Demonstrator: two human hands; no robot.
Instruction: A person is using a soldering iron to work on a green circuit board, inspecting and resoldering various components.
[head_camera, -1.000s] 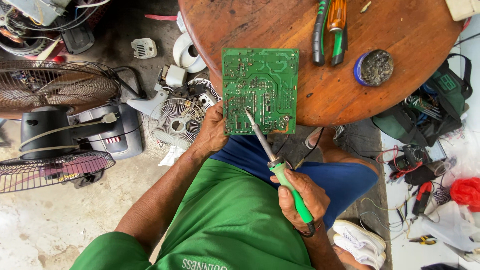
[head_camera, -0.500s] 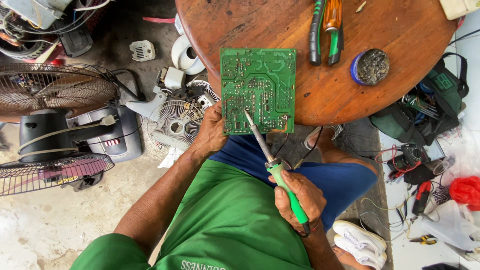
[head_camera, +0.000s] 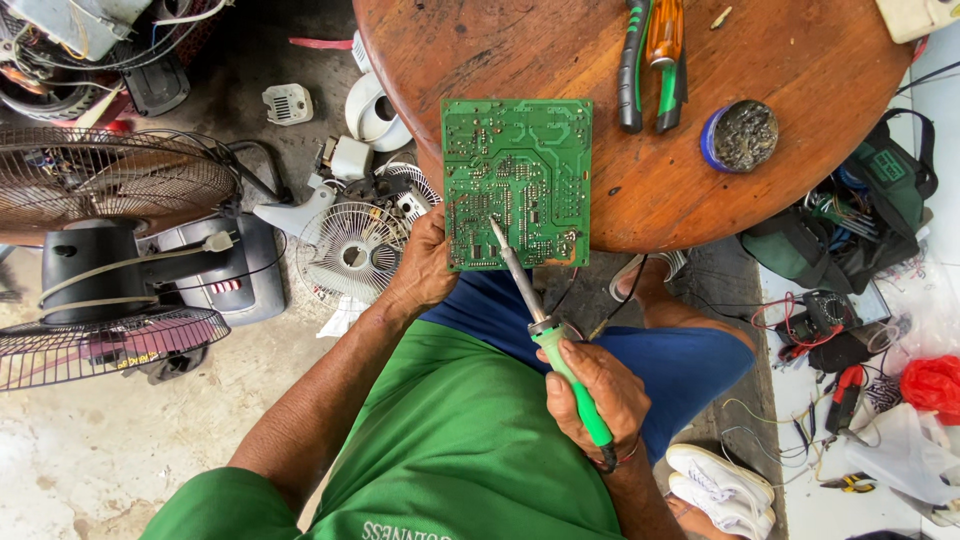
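Glossy green circuit board (head_camera: 517, 182), worn wooden table (head_camera: 800, 130), plastic-handled metal soldering iron (head_camera: 550, 335)

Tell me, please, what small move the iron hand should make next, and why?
Probably hold the soldering iron steady at that spot. Its tip lies over the solder side of the green board, which the left hand grips at its lower left corner on the table's edge. The right hand holds the green handle. Actual contact cannot be told.

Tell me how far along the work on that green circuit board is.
Set up: the green circuit board lies solder side up at the edge of the round wooden table, steadied by the left hand. In hand: the right hand holds the soldering iron, tip on the board. How many joints remain cannot be told.
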